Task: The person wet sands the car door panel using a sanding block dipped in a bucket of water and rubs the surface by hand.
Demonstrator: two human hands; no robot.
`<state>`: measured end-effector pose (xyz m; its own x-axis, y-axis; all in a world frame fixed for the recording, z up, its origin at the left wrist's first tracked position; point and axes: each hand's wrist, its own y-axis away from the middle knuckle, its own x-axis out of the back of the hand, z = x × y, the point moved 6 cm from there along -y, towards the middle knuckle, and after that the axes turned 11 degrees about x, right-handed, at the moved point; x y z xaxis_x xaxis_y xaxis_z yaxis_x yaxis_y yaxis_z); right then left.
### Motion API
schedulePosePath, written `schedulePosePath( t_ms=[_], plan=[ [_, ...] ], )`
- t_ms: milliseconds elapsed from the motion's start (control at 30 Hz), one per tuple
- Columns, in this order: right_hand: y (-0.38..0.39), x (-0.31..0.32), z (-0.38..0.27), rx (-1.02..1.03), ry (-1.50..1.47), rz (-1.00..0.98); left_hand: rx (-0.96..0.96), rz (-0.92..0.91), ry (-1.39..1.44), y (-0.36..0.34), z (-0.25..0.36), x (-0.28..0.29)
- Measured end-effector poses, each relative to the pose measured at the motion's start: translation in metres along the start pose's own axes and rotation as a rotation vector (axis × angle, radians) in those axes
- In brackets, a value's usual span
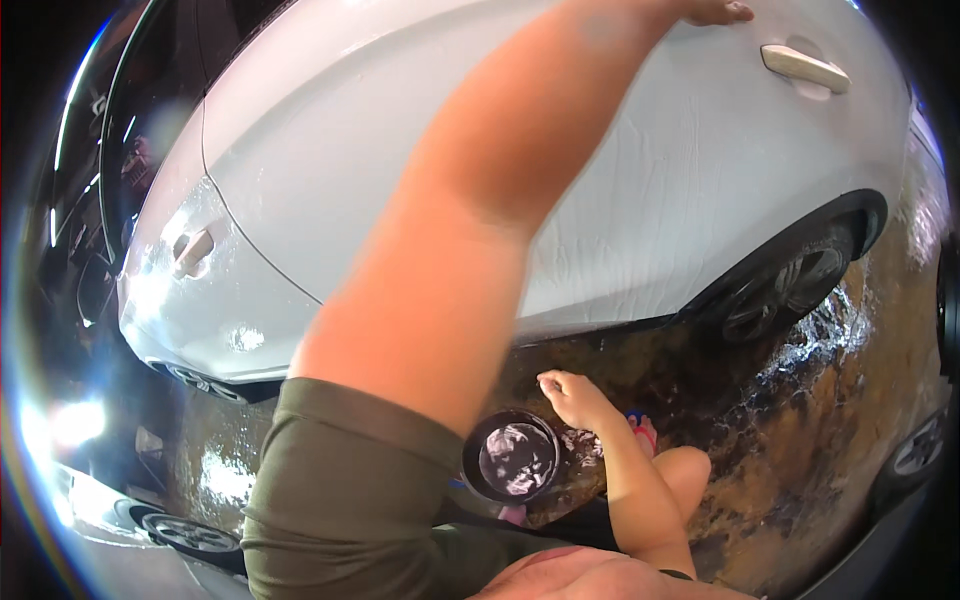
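My left arm reaches up and across to the side of a wet white car [640, 240]. At the top edge my left hand [715, 11] lies by the car's body, left of a door handle [805, 68]. Most of that hand is cut off, so its grip and anything under it are hidden. Low in the middle, my right hand [575, 400] is curled closed with nothing visible in it. Just left of it and below stands a dark round bucket [553, 450] with water [515, 462] in it, apart from the hand.
A second door handle [195, 252] sits at the car's left part. The rear wheel [785, 295] is at the right. Wet brown ground [770, 460] spreads around my sandalled foot [645, 435]. Other vehicles' wheels show at the lower left [190, 532] and far right [918, 445].
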<state>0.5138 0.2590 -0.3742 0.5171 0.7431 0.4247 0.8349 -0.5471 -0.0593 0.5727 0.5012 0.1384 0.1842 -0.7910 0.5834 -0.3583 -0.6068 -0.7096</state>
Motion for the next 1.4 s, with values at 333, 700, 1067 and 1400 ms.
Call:
schedulePosePath(
  t_ms=[333, 700, 1067, 1400],
  plan=[
    [-0.004, -0.013, -0.015, 0.057, 0.107, -0.041, 0.163, 0.022, -0.23, 0.171, -0.183, 0.095],
    [0.014, -0.048, -0.005, -0.014, 0.186, -0.143, 0.309, 0.372, -0.348, 0.381, -0.313, 0.17],
    [0.016, -0.16, 0.115, -0.31, -0.622, -0.009, 0.476, 0.466, -0.331, 0.516, -0.218, 0.042],
    [0.057, -0.326, 0.326, -0.684, -1.048, 0.496, 0.411, 0.416, -0.282, 0.568, -0.198, -0.007]
  ],
)
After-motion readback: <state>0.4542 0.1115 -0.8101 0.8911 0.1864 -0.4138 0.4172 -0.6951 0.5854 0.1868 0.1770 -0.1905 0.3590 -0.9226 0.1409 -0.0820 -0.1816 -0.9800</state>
